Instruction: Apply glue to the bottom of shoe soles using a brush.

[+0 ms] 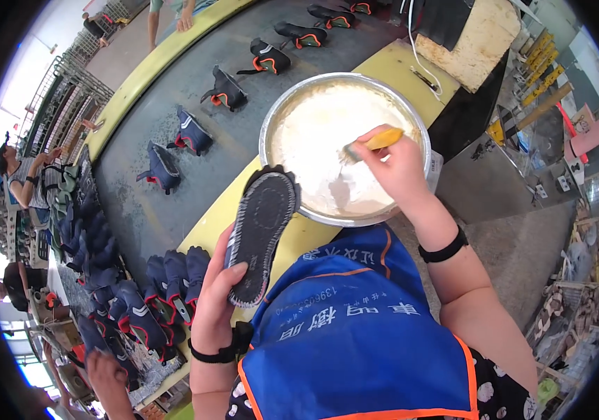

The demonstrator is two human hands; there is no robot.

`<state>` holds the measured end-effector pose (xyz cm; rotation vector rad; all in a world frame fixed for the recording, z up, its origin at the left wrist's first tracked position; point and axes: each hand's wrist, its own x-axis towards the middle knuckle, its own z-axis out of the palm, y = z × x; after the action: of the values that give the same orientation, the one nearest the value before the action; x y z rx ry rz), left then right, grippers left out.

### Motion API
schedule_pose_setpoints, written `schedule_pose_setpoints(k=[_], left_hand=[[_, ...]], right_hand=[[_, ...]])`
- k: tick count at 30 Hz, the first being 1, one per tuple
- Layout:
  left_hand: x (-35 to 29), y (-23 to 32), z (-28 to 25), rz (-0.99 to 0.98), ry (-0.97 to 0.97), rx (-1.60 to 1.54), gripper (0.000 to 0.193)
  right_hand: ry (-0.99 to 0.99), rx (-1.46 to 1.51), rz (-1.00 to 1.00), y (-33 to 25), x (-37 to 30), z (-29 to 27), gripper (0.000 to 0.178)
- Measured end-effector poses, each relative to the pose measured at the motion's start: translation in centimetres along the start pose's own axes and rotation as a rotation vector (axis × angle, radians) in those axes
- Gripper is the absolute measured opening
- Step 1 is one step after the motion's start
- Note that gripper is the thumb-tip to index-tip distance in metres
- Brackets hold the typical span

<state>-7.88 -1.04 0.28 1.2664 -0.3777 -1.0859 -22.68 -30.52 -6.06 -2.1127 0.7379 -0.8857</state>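
My left hand (215, 297) is closed round a shoe upper (263, 227), its black stitched underside turned up. The toe end points away, next to the rim of a round metal basin (264, 143). White, creamy liquid (310, 133) fills much of the basin. Over it, my right hand (399, 168) grips a brush (383, 139) by its yellow handle. The bristles point down and left, at the white surface; whether they touch it I cannot tell.
Several dark blue shoe uppers (191, 131) lie spaced along a grey conveyor belt (128, 231) with yellow edges. More uppers (138, 315) are piled at the lower left, near another person's hand (109, 381). A white cable (415, 52) hangs beyond the basin. Other people stand at far left.
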Motion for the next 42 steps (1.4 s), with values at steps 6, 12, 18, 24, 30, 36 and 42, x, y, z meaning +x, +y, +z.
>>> schedule_pose_setpoints(k=[6,12,18,24,30,36,42], left_hand=[[3.9,0.1,0.4,-0.178,-0.155,0.061,0.069],[5.2,1.0,1.9,-0.229,-0.238,0.164,0.07],[4.8,0.8,1.2,-0.214,-0.245,0.124,0.074],[4.5,0.2,0.3,-0.303,-0.215,-0.062,0.076],[3.9,-0.7,-0.4,-0.275,-0.201,-0.095,0.078],[3.6,-0.7,-0.3,-0.18,-0.228,-0.008,0.08],[3.7,-2.2,-0.4,-0.029,-0.174,0.139,0.084]], right_hand=[[0.049,0.19,-0.216,-3.9,0.5,-2.4,0.014],[-0.201,0.169,-0.502,-7.3,0.3,-3.1,0.01],[-0.149,0.042,-0.256,-3.8,0.8,-3.0,0.01],[-0.095,0.363,-0.392,-6.9,0.2,-1.6,0.012],[-0.046,0.174,-0.143,-5.3,0.0,-0.8,0.009],[0.025,0.343,-0.169,-6.8,-0.8,0.7,0.013],[0.015,0.068,-0.071,-7.3,-0.8,1.0,0.018]])
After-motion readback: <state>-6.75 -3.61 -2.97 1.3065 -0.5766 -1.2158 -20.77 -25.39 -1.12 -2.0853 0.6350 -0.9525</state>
